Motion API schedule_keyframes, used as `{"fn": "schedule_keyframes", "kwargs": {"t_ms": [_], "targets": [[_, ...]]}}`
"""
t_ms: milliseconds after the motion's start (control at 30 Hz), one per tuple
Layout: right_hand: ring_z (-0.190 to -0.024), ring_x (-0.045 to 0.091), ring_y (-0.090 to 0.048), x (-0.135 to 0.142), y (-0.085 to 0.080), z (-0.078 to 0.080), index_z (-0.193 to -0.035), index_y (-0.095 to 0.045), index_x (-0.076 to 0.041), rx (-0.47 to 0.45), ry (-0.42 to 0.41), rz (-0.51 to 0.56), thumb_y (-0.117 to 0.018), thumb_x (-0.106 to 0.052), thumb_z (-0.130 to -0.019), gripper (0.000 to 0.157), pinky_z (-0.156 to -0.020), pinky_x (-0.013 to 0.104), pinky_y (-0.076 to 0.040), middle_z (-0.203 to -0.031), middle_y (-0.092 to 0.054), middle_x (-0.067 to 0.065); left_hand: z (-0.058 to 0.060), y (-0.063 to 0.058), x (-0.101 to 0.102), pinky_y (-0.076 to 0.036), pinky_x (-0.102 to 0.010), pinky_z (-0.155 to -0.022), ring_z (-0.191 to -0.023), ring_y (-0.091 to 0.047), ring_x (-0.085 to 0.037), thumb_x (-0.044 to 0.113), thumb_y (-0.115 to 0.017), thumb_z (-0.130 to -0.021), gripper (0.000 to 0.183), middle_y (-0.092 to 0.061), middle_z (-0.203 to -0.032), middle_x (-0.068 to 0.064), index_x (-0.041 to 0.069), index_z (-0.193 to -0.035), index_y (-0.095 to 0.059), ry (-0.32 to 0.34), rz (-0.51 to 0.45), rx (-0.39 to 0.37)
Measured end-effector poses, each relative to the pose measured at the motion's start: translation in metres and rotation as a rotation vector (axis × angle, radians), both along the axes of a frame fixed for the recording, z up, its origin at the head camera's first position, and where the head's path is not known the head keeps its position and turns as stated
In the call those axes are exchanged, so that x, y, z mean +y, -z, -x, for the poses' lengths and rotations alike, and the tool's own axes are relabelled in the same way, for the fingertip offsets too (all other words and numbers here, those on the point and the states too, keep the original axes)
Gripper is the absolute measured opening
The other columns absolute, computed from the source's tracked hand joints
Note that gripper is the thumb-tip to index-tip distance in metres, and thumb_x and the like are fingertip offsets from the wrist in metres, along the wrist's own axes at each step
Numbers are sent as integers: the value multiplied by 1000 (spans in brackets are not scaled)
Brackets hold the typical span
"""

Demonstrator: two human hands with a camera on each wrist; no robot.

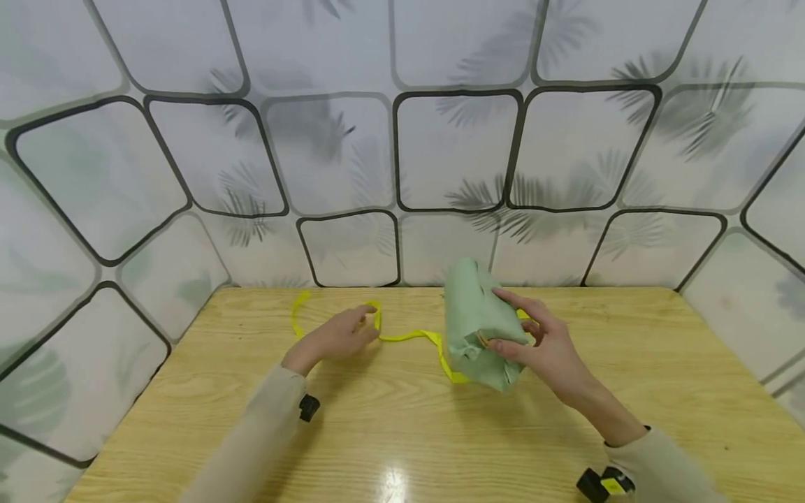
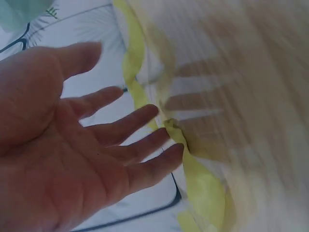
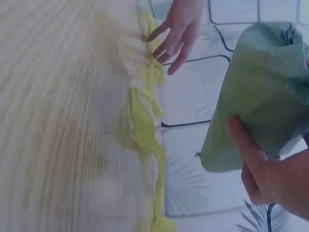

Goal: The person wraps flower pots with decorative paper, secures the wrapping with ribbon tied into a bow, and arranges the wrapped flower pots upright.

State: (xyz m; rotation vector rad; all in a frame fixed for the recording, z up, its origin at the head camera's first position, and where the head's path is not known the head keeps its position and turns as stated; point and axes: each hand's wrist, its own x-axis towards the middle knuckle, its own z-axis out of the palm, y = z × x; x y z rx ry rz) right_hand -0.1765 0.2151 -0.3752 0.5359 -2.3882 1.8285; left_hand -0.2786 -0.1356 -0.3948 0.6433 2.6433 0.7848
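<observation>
A pale green wrapped bundle (image 1: pixel 474 321), roughly cylindrical with gathered ends, is gripped by my right hand (image 1: pixel 553 349) with thumb and fingers spread along its right side. The right wrist view shows the bundle (image 3: pixel 260 92) held up off the wooden table. A long yellow ribbon (image 1: pixel 415 335) lies loosely across the table, passing behind the bundle and showing again at its right. My left hand (image 1: pixel 339 335) is over the ribbon's left part, palm inward. In the left wrist view its fingers (image 2: pixel 140 123) are spread and loosely bent, with fingertips right at the ribbon (image 2: pixel 203 188).
The wooden table (image 1: pixel 402 419) runs back to a white wall covering (image 1: pixel 459 154) with dark outlined squares and leaf prints. A small black device (image 1: pixel 308 407) sits at the left wrist, and another black device (image 1: pixel 594 484) at the right wrist.
</observation>
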Motion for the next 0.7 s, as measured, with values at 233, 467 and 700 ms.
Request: {"fn": "schedule_keyframes", "kwargs": {"t_ms": [233,467,700], "targets": [[-105,30,-50,-55,7,14,-147,-57,-29,114,155,-250,-90,-28,-80,75,-77,36,-52,-130,-43,11,-30,2,-34,-53,-53,-97,-117,-61,-38,19,-62,-103,38,-61,-131,-22,1,-137,-59,-32,108,170],[-97,25,-45,-91,23,30,-142,-62,-28,238,167,-393,-96,-31,-71,78,-81,36,-45,-118,-43,7,-48,-6,-14,-61,-42,-86,-105,-70,-33,29,-62,-104,31,-70,-117,-13,6,-125,-66,-219,-230,209],[-100,26,-45,-98,33,36,-141,-63,-26,260,152,-509,-94,-34,-72,76,-79,35,-42,-113,-43,5,-64,-10,31,-61,-46,-90,-120,-64,-34,36,-75,-95,42,-60,-134,-9,18,-132,-64,-179,-463,125]]}}
